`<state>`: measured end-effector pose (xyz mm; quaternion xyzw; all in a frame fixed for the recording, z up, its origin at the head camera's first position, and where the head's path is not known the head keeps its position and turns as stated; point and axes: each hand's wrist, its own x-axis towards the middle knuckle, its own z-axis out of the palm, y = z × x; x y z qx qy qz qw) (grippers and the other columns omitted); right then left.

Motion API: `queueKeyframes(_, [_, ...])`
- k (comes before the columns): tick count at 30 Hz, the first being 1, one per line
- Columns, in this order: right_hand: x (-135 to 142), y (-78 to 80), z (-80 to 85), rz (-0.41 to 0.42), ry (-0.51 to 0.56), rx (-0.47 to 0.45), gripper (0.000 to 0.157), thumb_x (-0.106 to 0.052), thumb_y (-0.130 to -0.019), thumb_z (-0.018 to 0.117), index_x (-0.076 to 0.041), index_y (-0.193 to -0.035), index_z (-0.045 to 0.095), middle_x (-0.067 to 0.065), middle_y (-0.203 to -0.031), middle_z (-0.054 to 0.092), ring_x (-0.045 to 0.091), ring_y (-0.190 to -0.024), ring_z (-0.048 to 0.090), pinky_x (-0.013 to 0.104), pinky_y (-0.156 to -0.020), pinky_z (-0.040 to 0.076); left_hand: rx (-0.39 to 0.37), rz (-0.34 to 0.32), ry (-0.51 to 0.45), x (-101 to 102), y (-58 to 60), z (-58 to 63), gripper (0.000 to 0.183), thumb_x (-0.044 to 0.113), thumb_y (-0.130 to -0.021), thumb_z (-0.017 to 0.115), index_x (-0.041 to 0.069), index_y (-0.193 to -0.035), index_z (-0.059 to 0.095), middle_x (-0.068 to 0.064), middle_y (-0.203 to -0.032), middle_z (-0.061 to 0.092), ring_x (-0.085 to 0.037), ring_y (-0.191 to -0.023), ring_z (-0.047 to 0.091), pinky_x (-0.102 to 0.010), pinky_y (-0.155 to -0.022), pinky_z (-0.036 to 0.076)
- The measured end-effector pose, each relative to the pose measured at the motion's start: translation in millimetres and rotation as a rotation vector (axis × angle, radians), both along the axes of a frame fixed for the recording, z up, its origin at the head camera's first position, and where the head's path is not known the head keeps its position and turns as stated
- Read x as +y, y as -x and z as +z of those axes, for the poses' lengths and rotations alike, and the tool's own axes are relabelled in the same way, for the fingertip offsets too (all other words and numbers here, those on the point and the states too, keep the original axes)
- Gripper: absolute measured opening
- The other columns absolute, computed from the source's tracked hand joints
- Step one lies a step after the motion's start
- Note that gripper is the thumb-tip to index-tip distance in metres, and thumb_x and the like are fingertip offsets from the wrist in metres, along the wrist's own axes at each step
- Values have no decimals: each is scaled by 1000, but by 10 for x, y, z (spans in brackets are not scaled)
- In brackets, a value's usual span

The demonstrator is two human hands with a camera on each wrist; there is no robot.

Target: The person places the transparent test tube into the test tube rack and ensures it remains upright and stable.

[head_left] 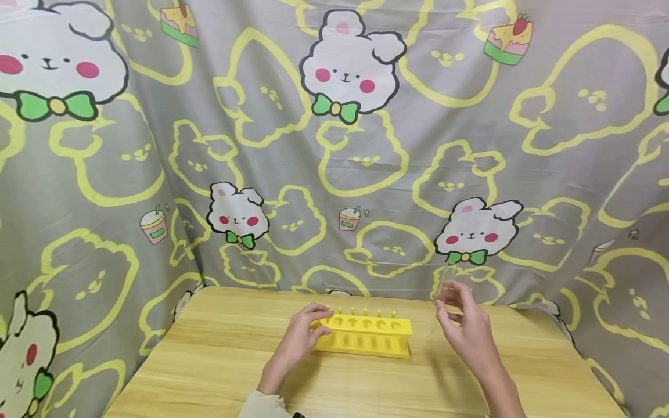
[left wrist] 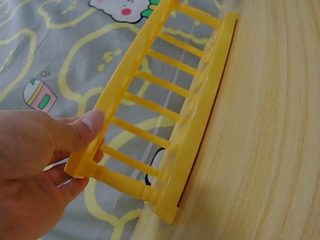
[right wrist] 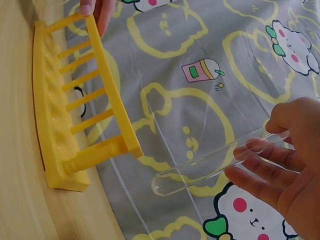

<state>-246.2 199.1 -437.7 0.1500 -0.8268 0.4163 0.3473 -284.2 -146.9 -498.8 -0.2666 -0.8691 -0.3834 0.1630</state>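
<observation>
Beside the yellow test-tube rack [head_left: 366,331] that the left hand [head_left: 300,337] holds, the right hand [head_left: 467,325] pinches a clear test tube [right wrist: 202,168], not in it yet.

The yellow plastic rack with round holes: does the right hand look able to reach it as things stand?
Probably yes: the right hand is near the rack, with no visible obstacle between except the transparent, round-bottomed test tube in its grip, which could hinder grasping.
</observation>
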Motion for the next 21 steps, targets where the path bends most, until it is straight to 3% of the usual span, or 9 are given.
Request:
queueKeyframes(8, [-54,43,23,26,9,9,45,12,-87,71,-2,-129,57,1,-98,70,6,-94,68,12,-71,58,10,12,17,4,0,-22,36,1,-85,79,-5,-120,72,-16,-121,67,-34,-114,65,-44,-97,56])
queueKeyframes(15, [-112,95,39,47,-9,10,44,9,-88,73,0,-128,57,2,-97,72,23,-91,72,13,-69,58,26,4,15,-4,-9,-22,36,1,-85,79,-5,-120,72,-16,-120,68,-34,-114,65,-46,-95,57])
queueKeyframes(21, [-169,133,28,41,-20,5,44,7,-90,75,-2,-129,56,3,-98,72,24,-93,72,11,-69,57,30,10,20,2,-4,-6,36,1,-85,79,-5,-120,72,-16,-120,68,-34,-114,65,-47,-96,57])
